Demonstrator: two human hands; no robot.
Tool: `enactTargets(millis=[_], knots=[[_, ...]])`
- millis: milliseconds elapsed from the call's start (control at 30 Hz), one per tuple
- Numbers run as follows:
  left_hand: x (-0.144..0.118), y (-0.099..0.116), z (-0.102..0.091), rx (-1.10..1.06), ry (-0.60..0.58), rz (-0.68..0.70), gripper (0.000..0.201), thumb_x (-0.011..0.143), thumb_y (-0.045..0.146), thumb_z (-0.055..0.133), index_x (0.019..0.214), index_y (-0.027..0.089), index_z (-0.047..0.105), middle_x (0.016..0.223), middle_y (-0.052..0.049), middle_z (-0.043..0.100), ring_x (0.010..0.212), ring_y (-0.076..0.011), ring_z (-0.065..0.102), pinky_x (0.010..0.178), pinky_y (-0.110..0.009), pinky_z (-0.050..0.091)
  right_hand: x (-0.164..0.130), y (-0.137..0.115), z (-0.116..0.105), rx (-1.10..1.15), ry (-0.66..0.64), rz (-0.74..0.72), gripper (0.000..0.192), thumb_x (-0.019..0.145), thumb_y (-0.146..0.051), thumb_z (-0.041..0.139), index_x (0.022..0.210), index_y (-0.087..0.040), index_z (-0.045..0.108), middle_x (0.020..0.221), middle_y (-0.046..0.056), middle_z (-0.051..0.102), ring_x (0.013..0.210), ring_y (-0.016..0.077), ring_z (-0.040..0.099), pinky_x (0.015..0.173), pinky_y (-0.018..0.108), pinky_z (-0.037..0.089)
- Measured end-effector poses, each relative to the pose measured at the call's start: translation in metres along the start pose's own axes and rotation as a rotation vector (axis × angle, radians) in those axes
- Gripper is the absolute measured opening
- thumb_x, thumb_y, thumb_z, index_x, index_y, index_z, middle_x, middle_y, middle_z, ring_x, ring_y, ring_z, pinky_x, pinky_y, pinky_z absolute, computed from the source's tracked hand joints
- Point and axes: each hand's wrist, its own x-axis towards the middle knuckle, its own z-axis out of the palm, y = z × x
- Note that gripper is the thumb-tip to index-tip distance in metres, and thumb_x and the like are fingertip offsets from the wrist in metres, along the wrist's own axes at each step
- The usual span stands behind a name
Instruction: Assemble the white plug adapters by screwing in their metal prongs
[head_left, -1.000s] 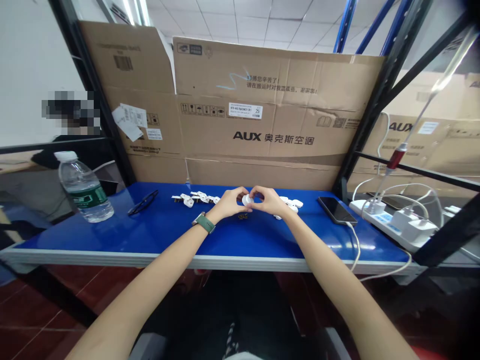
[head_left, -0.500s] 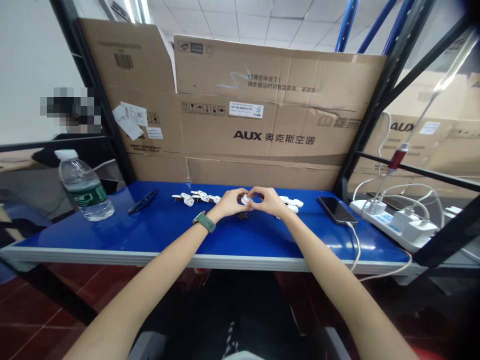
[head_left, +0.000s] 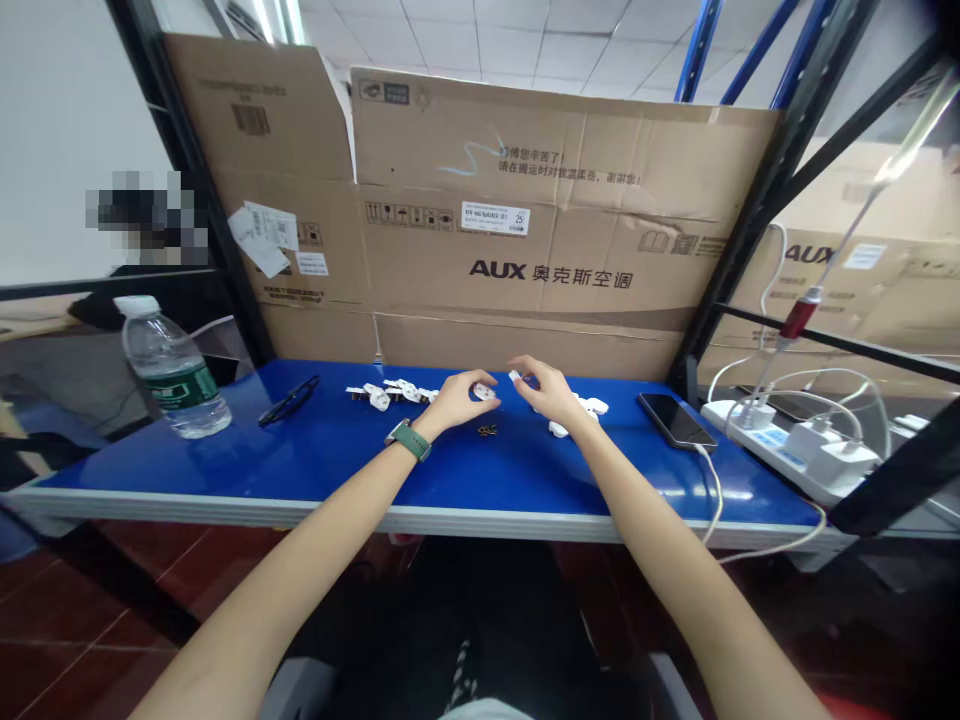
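Observation:
My left hand is closed on a small white plastic part, held between thumb and fingers above the table. My right hand is apart from it, pinching a smaller white piece at its fingertips. Below and between the hands lies a little heap of small brass-coloured pieces. Several white plastic parts, some with dark metal bits, lie left of my left hand. More white parts are partly hidden behind my right hand and wrist.
On the blue table stand a water bottle and dark glasses at left. A phone with a white cable and a power strip lie at right. Cardboard walls the back. A person is at far left.
My hands, together on one white part before, have separated. My right hand has moved right and up with a small white piece, while my left hand keeps its white part.

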Motion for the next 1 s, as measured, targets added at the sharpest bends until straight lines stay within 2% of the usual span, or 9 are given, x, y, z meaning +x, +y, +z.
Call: enactTargets(millis=[133,300,400,533,667,833,1000], knots=[[0.000,-0.007,-0.003,0.143,-0.022,0.009,0.031,0.084,0.036,0.073,0.111,0.022,0.075,0.109,-0.005,0.078,0.102,-0.0240,0.072,0.097,-0.035,0.052,-0.001,0.003,-0.002,-0.144,-0.111,0.010,0.026,0.094,-0.026,0.054,0.114,-0.020,0.069,0.104,0.008,0.074,0.093,0.0208,0.066,0.088,0.030,0.047],[-0.001,-0.012,-0.007,0.309,-0.088,-0.029,0.027,0.088,0.039,0.069,0.109,0.024,0.077,0.112,-0.005,0.078,0.109,-0.0263,0.070,0.100,-0.035,0.050,-0.006,0.002,-0.008,-0.350,-0.374,0.097,0.025,0.091,-0.034,0.063,0.112,-0.023,0.070,0.098,0.006,0.074,0.087,0.0211,0.066,0.074,0.026,0.042],[-0.002,-0.011,-0.009,0.391,-0.127,-0.072,0.026,0.091,0.042,0.065,0.108,0.026,0.075,0.116,-0.005,0.077,0.111,-0.0269,0.070,0.097,-0.036,0.048,-0.008,0.003,-0.008,-0.414,-0.465,0.123,0.026,0.088,-0.038,0.066,0.110,-0.025,0.071,0.099,0.005,0.074,0.086,0.0210,0.065,0.068,0.026,0.038],[-0.004,-0.010,-0.009,0.467,-0.182,-0.127,0.028,0.097,0.047,0.057,0.105,0.024,0.071,0.111,-0.006,0.078,0.108,-0.0279,0.070,0.096,-0.040,0.044,-0.008,0.007,-0.006,-0.452,-0.534,0.132,0.027,0.086,-0.035,0.070,0.111,-0.025,0.071,0.103,0.007,0.072,0.096,0.0234,0.065,0.071,0.026,0.040],[-0.004,-0.012,-0.009,0.537,-0.219,-0.136,0.028,0.097,0.047,0.057,0.098,0.022,0.069,0.105,-0.007,0.078,0.106,-0.0302,0.069,0.097,-0.044,0.040,-0.008,0.008,-0.005,-0.471,-0.611,0.163,0.028,0.084,-0.036,0.074,0.109,-0.023,0.075,0.110,0.011,0.068,0.098,0.0245,0.065,0.076,0.026,0.044],[-0.004,-0.015,-0.010,0.626,-0.182,-0.202,0.030,0.095,0.046,0.057,0.093,0.020,0.071,0.108,-0.010,0.076,0.106,-0.0338,0.067,0.096,-0.048,0.038,-0.008,0.006,-0.006,-0.417,-0.580,0.192,0.032,0.091,-0.044,0.069,0.113,-0.022,0.074,0.114,0.012,0.065,0.094,0.0231,0.066,0.079,0.028,0.047],[-0.003,-0.021,-0.016,0.655,-0.177,-0.245,0.022,0.093,0.035,0.056,0.094,0.022,0.073,0.105,-0.010,0.076,0.109,-0.0358,0.064,0.097,-0.051,0.035,-0.007,0.009,-0.006,-0.394,-0.595,0.124,0.020,0.091,-0.031,0.068,0.108,-0.025,0.076,0.108,0.010,0.065,0.096,0.0220,0.064,0.080,0.027,0.046]])
